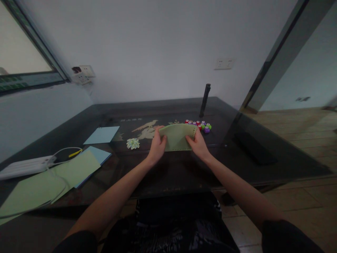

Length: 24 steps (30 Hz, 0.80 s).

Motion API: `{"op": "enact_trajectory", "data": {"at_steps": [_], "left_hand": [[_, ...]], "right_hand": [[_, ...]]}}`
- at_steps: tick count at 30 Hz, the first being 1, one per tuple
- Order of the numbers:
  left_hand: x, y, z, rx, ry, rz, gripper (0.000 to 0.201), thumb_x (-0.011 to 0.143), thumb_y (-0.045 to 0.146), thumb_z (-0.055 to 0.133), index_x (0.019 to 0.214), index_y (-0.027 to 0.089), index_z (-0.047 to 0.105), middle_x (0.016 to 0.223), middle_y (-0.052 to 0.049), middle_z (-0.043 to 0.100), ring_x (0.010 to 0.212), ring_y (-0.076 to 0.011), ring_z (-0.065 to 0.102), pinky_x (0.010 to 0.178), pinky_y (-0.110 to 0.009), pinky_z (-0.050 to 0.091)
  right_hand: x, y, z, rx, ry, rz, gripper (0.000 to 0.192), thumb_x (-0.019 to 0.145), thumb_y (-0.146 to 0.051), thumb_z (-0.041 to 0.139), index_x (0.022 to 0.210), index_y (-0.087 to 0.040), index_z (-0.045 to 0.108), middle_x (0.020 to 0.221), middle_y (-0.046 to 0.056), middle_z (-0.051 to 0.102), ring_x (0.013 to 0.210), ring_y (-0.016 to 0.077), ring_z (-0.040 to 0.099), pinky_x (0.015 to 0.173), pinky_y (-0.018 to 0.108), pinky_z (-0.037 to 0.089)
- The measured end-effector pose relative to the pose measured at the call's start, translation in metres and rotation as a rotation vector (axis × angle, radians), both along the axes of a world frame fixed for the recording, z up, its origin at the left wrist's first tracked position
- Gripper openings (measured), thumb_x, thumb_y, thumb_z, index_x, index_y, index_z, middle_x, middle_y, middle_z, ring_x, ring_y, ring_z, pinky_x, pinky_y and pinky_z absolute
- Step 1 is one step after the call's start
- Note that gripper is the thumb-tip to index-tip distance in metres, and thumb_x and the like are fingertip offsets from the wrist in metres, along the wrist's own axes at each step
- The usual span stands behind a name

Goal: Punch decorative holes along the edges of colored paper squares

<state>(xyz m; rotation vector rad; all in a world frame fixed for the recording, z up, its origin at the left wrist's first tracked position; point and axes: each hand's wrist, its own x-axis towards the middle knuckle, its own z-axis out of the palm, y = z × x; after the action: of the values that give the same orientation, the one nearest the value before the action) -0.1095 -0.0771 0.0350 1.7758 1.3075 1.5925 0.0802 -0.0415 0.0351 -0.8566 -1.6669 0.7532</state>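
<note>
Over the worktop (179,172), I see a pale green sheet (177,138) spanning left to right, left fingers (163,140) pinching one side, right fingers (190,141) the other.

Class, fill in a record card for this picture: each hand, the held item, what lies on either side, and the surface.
Left hand: grips one side of the pale green sheet, thumb in front
Right hand: grips the sheet's other side, thumb in front
Held item: bowed upper edge; dots along right and lower edges
To the left: pile of small pale pieces; light blue sheet; white power strip
To the right: black upright rod
Surface: dark table
</note>
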Motion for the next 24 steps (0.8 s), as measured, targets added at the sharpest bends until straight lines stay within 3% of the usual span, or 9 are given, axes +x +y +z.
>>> {"op": "enact_trajectory", "data": {"at_steps": [4, 6, 9, 12, 14, 17, 24], "left_hand": [[-0.001, 0.0, 0.006, -0.069, -0.071, -0.027, 0.05, 0.078, 0.008, 0.044, 0.124, 0.023, 0.033, 0.11, -0.005, 0.053, 0.102, -0.0181, 0.054, 0.096, -0.04, 0.042], [-0.003, 0.003, 0.004, -0.149, -0.1, -0.066, 0.065, 0.072, 0.004, 0.045, 0.131, 0.026, 0.026, 0.11, -0.005, 0.054, 0.096, -0.0165, 0.056, 0.093, -0.038, 0.045], [-0.01, 0.01, -0.002, -0.324, -0.05, -0.135, 0.077, 0.066, 0.002, 0.046, 0.136, 0.024, 0.022, 0.109, -0.005, 0.057, 0.086, -0.0157, 0.059, 0.083, -0.035, 0.049], [-0.017, 0.013, -0.008, -0.47, 0.177, -0.113, 0.063, 0.069, 0.008, 0.049, 0.13, 0.018, 0.037, 0.096, -0.005, 0.061, 0.079, -0.017, 0.059, 0.076, -0.032, 0.049], [-0.02, 0.012, -0.009, -0.458, 0.387, -0.031, 0.048, 0.073, 0.015, 0.051, 0.122, 0.016, 0.05, 0.088, -0.005, 0.062, 0.077, -0.0184, 0.059, 0.076, -0.033, 0.048], [-0.021, 0.009, -0.008, -0.373, 0.605, 0.026, 0.035, 0.076, 0.016, 0.051, 0.11, 0.015, 0.059, 0.086, -0.006, 0.064, 0.081, -0.0198, 0.059, 0.079, -0.033, 0.046], [-0.019, 0.007, -0.011, -0.353, 0.739, -0.009, 0.029, 0.076, 0.013, 0.051, 0.102, 0.016, 0.063, 0.094, -0.007, 0.067, 0.088, -0.0198, 0.06, 0.081, -0.03, 0.046]], "right_hand": [[0.003, 0.0, 0.008, 0.012, -0.043, 0.022, 0.044, 0.077, -0.02, 0.055, 0.12, -0.019, 0.047, 0.111, 0.009, 0.057, 0.105, 0.024, 0.054, 0.098, 0.042, 0.04], [0.005, 0.003, 0.006, -0.062, -0.059, 0.057, 0.045, 0.073, -0.016, 0.057, 0.117, -0.018, 0.048, 0.11, 0.009, 0.058, 0.102, 0.0233, 0.056, 0.096, 0.042, 0.042], [0.01, 0.008, 0.0, -0.255, -0.077, 0.155, 0.064, 0.066, -0.011, 0.059, 0.126, -0.018, 0.04, 0.109, 0.008, 0.059, 0.096, 0.0218, 0.059, 0.09, 0.041, 0.046], [0.015, 0.009, -0.005, -0.416, -0.1, 0.236, 0.082, 0.064, -0.009, 0.06, 0.138, -0.018, 0.026, 0.103, 0.007, 0.06, 0.087, 0.0209, 0.061, 0.082, 0.039, 0.049], [0.017, 0.006, -0.005, -0.472, -0.122, 0.256, 0.086, 0.065, -0.009, 0.059, 0.141, -0.019, 0.021, 0.097, 0.006, 0.062, 0.083, 0.0205, 0.061, 0.078, 0.038, 0.05], [0.018, 0.002, -0.003, -0.49, -0.194, 0.255, 0.083, 0.064, -0.008, 0.058, 0.139, -0.018, 0.024, 0.094, 0.005, 0.062, 0.082, 0.0204, 0.061, 0.076, 0.037, 0.05], [0.017, 0.007, -0.01, -0.478, -0.334, 0.198, 0.064, 0.065, -0.009, 0.06, 0.125, -0.015, 0.038, 0.088, 0.003, 0.061, 0.079, 0.0186, 0.06, 0.068, 0.03, 0.048]]}}
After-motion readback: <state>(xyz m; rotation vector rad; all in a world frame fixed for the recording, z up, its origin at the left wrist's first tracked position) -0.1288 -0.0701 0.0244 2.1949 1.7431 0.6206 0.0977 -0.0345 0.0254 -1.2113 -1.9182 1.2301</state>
